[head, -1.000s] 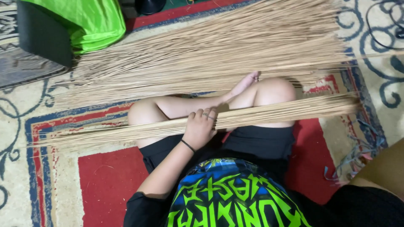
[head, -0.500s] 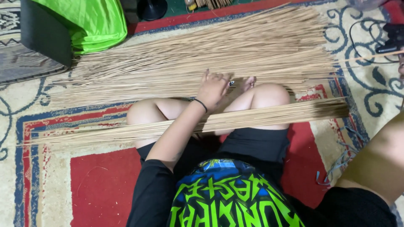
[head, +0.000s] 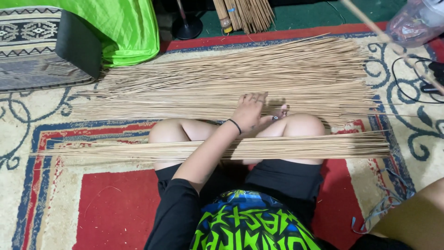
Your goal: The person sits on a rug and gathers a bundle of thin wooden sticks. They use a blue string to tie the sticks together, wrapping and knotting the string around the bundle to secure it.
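Reaching farther than a moment ago, the left hand (head: 249, 111) now rests on the near edge of the loose sticks (head: 222, 83) spread over the rug (head: 92, 203), fingers slightly spread and pressing down, gripping nothing that can be seen. A gathered bundle (head: 208, 150) lies across the person's knees. The right hand is out of view, though one stick (head: 393, 46) slants in at upper right. Beyond the sticks sit a green bag (head: 125, 28) and tied bundles (head: 243, 14).

Clear plastic package (head: 413, 21) with reddish contents, top right corner, on carpet
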